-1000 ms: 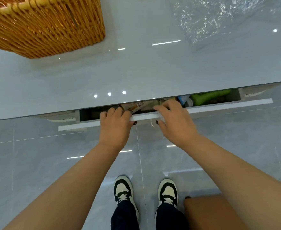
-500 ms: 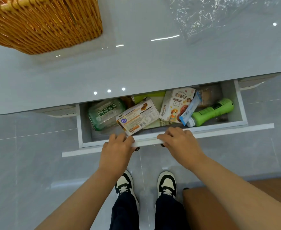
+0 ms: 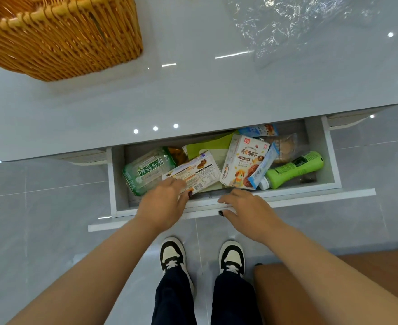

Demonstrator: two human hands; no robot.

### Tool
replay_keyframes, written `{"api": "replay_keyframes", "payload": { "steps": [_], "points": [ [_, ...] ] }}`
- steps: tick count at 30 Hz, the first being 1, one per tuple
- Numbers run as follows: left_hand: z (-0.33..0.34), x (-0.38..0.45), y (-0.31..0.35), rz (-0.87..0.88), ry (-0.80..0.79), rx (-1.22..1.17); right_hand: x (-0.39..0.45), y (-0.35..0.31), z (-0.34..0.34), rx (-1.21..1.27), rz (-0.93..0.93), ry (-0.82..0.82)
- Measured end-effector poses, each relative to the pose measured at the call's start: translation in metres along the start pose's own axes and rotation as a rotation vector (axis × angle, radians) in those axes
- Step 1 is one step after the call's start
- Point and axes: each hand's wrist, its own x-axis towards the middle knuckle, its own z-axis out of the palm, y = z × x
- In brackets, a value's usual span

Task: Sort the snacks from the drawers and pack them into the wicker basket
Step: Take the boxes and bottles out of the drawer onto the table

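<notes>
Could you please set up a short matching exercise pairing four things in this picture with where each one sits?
Things:
1. wicker basket
2. green bottle
3. clear plastic wrap
4. oat cookie box

Places:
A. right end of the open drawer
B. tabletop, far left
C. middle of the drawer, left of the bottle
D. tabletop, far right

Pairs: 1-B, 2-A, 3-D, 4-C

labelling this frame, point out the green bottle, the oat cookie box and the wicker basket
green bottle point(image 3: 294, 170), head view, middle of its body
oat cookie box point(image 3: 242, 160), head view, printed front face
wicker basket point(image 3: 64, 41), head view, woven side wall
</notes>
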Motion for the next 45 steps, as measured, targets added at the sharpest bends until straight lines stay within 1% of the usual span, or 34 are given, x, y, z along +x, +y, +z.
{"api": "replay_keyframes", "payload": {
  "steps": [1, 3, 6, 7, 9, 11, 12, 14, 16, 18, 23, 26, 29, 31, 34, 38, 41, 43, 45],
  "points": [
    [-0.003, 0.009, 0.001, -0.005, 0.006, -0.004, 0.001, 0.002, -0.004, 0.056, 0.002, 0.031],
    [-0.008, 0.028, 0.005, -0.030, 0.001, -0.022, 0.005, 0.009, -0.011, 0.062, -0.006, 0.100],
    [0.000, 0.054, 0.009, -0.089, -0.021, -0.036, 0.022, 0.024, -0.020, -0.080, -0.021, 0.226],
    [0.006, 0.058, 0.010, -0.129, -0.033, -0.067, 0.029, 0.026, -0.022, -0.167, -0.026, 0.214],
    [0.019, 0.059, 0.013, -0.225, -0.027, -0.148, 0.043, 0.026, -0.025, -0.377, -0.042, 0.061],
    [0.032, 0.052, 0.016, -0.266, 0.027, -0.116, 0.057, 0.025, -0.030, -0.576, -0.080, -0.089],
    [0.037, 0.048, 0.017, -0.262, 0.070, -0.074, 0.062, 0.025, -0.034, -0.642, -0.099, -0.133],
    [0.041, 0.040, 0.019, -0.256, 0.124, -0.038, 0.067, 0.026, -0.041, -0.729, -0.128, -0.162],
    [0.039, 0.033, 0.020, -0.223, 0.125, -0.033, 0.065, 0.028, -0.046, -0.802, -0.166, -0.157],
    [0.036, 0.024, 0.016, -0.187, 0.155, -0.090, 0.059, 0.030, -0.046, -0.860, -0.216, -0.146],
    [0.007, -0.008, 0.023, -0.175, 0.336, -0.400, 0.049, 0.028, -0.045, -0.891, -0.251, -0.149],
    [-0.019, -0.007, 0.036, -0.157, 0.437, -0.541, 0.054, 0.024, -0.044, -0.917, -0.267, -0.179],
    [-0.048, 0.025, 0.044, -0.158, 0.519, -0.625, 0.064, 0.021, -0.045, -0.933, -0.278, -0.228],
    [-0.071, 0.057, 0.050, -0.174, 0.559, -0.695, 0.070, 0.021, -0.049, -0.902, -0.241, -0.283],
    [-0.102, 0.109, 0.059, -0.252, 0.596, -0.793, 0.074, 0.023, -0.059, -0.884, -0.194, -0.346],
    [-0.118, 0.167, 0.051, -0.361, 0.592, -0.944, 0.085, 0.021, -0.058, -0.890, -0.093, -0.365],
    [-0.119, 0.187, 0.038, -0.432, 0.526, -0.938, 0.093, 0.015, -0.052, -0.907, -0.075, -0.336],
    [-0.117, 0.189, 0.029, -0.342, 0.456, -0.856, 0.094, 0.015, -0.052, -0.898, -0.075, -0.316],
    [-0.111, 0.181, 0.021, -0.182, 0.425, -0.758, 0.092, 0.017, -0.055, -0.889, -0.073, -0.297]
  ]
}}
